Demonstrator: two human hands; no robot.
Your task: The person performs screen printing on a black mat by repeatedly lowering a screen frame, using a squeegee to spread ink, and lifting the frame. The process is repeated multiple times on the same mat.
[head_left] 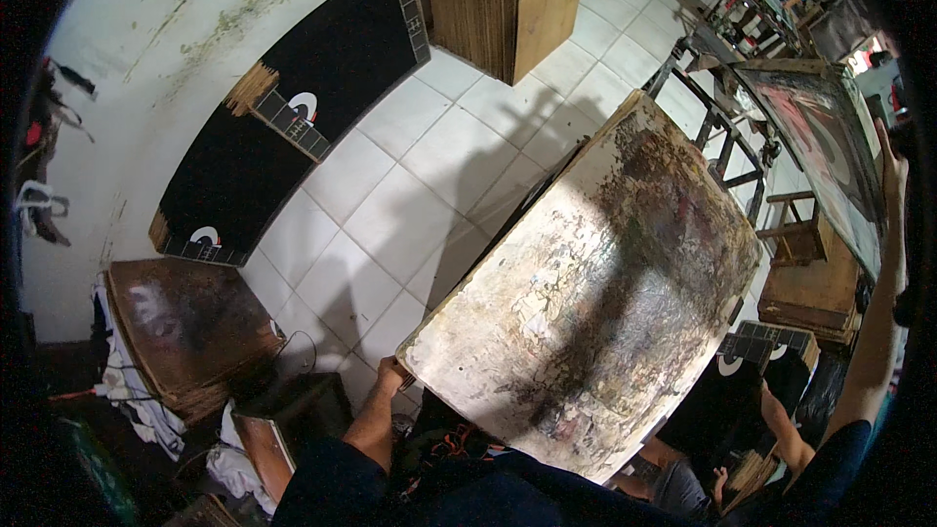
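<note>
My left hand (392, 375) is closed at the near left corner of a worktable (576, 303), whose pale top is crusted with brown and black stains. To the right, my right arm reaches up along a raised screen-printing frame (815, 137). My right hand (891, 161) holds the outer edge of that frame, its fingers partly lost in the dark rim of the picture. The frame tilts up on a black metal stand (717, 117) beyond the worktable's right side. Nothing lies on the stained top.
Black printed panels (293, 117) lean on the left wall, beside a tall stack of boards (508, 5). A brown stack (190, 327) stands lower left. Right of the worktable are a wooden stool (795, 234), more black panels (771, 346) and another person's arm (786, 434). People work far right.
</note>
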